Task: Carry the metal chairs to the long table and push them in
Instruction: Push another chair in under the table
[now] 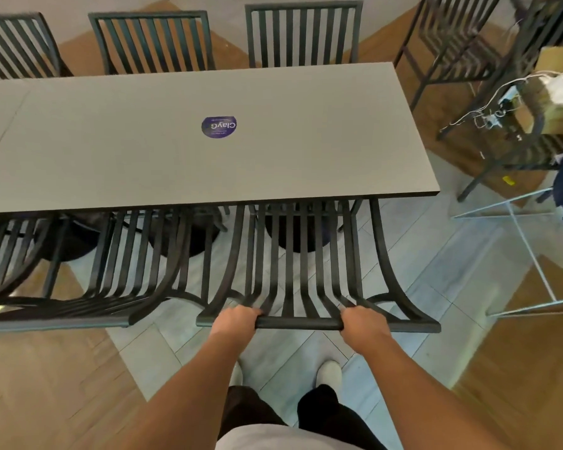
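Head view: neighbouring chair (117, 254) beside held chair (301, 324).

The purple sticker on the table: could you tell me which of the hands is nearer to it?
Left, narrowly. The left hand grips the chair's top rail almost straight below the purple sticker; the right hand grips it further right.

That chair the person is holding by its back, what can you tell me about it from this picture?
The chair is dark, metal-looking, built of curved vertical slats that run from a rounded top rail down into the seat. It stands upright at the near side of the long table, its seat partly tucked under the tabletop edge. The left hand and the right hand each curl round the top rail, apart from one another. A like chair stands close on its left.
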The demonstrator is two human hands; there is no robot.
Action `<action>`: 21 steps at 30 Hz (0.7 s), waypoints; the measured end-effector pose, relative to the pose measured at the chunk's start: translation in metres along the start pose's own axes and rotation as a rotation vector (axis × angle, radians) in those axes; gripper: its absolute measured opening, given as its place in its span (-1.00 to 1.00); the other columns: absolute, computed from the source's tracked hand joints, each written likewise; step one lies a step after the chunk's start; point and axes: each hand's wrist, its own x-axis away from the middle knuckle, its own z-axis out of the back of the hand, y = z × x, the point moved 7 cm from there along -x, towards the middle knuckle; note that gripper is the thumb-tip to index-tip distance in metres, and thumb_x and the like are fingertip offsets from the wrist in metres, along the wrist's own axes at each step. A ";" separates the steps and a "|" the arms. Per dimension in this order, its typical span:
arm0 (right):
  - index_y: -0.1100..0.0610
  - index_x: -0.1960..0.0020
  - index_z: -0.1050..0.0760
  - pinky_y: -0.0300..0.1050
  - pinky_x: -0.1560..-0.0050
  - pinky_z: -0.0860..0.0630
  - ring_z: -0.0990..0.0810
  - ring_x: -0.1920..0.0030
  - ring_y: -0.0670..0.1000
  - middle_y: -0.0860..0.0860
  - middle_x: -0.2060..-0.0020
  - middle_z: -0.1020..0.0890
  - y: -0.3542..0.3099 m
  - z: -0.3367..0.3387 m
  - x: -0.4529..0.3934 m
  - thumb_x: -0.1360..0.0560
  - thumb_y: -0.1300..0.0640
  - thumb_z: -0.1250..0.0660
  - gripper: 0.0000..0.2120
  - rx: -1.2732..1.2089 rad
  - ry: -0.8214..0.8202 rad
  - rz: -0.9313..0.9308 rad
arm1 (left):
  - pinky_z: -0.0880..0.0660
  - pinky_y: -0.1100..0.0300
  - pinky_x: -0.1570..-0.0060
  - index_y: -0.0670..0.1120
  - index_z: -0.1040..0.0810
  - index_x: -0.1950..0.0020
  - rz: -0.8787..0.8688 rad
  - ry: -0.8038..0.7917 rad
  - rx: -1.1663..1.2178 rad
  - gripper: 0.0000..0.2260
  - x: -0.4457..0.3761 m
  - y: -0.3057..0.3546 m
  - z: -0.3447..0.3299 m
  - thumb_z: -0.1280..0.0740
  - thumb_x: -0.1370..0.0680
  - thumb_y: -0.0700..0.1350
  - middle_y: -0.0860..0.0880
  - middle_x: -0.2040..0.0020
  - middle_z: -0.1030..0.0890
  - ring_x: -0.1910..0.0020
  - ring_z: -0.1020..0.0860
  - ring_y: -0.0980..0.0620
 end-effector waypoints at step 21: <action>0.08 -0.27 -0.54 0.02 -0.16 -0.59 -0.66 -0.07 0.10 0.04 -0.06 -0.66 0.044 0.017 -0.029 -0.63 0.12 -0.30 -0.77 0.069 -0.001 0.053 | -0.63 0.06 0.02 0.14 -0.47 -0.43 0.038 0.005 -0.015 -0.63 -0.025 0.042 0.014 -0.19 -0.68 -0.19 -0.02 -0.01 -0.64 0.04 -0.63 -0.04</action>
